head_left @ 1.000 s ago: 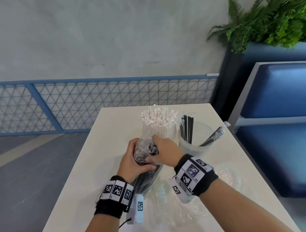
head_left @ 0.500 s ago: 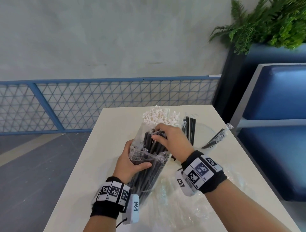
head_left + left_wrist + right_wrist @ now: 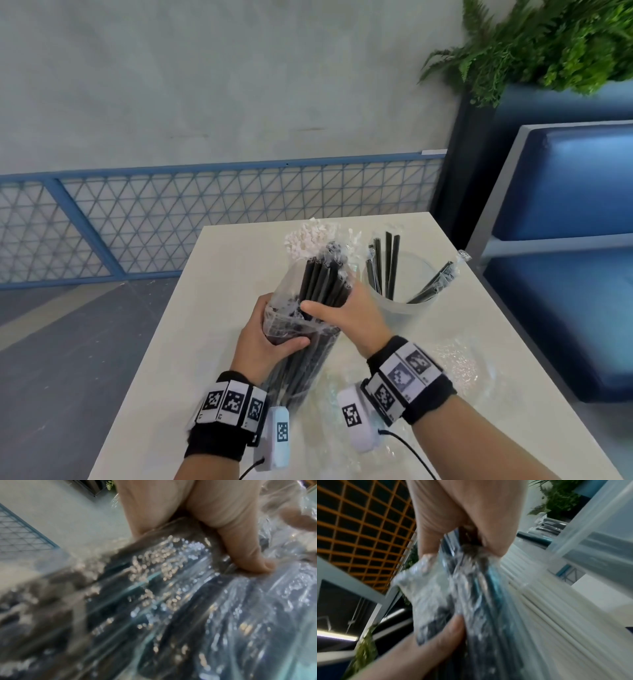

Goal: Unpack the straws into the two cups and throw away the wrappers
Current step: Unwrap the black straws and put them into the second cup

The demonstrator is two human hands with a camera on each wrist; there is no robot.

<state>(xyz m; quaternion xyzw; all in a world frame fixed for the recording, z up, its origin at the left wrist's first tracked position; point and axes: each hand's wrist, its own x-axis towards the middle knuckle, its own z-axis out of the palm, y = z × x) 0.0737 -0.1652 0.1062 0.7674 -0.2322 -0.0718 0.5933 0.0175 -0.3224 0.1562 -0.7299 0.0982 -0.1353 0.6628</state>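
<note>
grip: your left hand (image 3: 270, 337) is wrapped around the clear plastic bag (image 3: 291, 322) near its open mouth, thumb across the front; your right hand (image 3: 346, 315) is closed around a bunch of black straws (image 3: 322, 281) that stands out of the bag.
step in hand: it looks like you are drawing this bunch out of the bag, to carry it to the clear cup (image 3: 400, 301) on the right.
how to do it well: hold the bag steady with the left hand and pull along the length of the straws, not sideways, so the film does not catch them. keep the bunch tight, because loose straws may slide back or fall on the table (image 3: 219, 274). lift until the lower ends are free of the bag before you move to the cup.
risk: the other cup with white straws (image 3: 308, 236) is just behind the bunch, so a wide swing could knock it.
where the straws are: the bunch is half out, tilted away from you, between your hands; more black straws are lower in the bag, which leans down to the table near your left wrist.
how they look: thin, straight, matt black, each seemingly in its own clear sleeve with crinkled ends at the top.
clear cup: it already has a few black straws, some upright and some leaning to the right.
wrappers: crumpled clear film (image 3: 455, 363) lies on the table by your right wrist, not yet thrown away.
</note>
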